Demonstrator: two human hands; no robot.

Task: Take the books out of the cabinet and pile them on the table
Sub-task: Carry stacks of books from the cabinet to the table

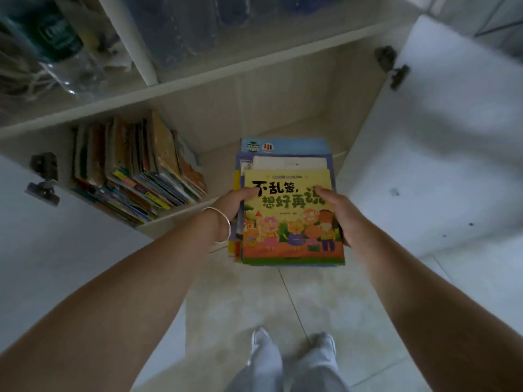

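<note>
Head view: both hands grip a stack of picture books (285, 193) at the cabinet (215, 80) mouth.
Left hand (232, 203) and right hand (338, 213) curl round opposite edges; thin glossy covers probably slide, so support underneath.

hands 2 (235, 205) (336, 213) | book stacks 2 (291, 222) (135, 171) | cabinet doors 2 (441, 131) (34, 250) | bracelet 1 (223, 224)

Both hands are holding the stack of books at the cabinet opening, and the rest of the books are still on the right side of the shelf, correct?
Not quite. The head view shows the remaining books on the left side of the shelf, not the right. The rest holds: left hand and right hand grip the stack at the cabinet opening.
</note>
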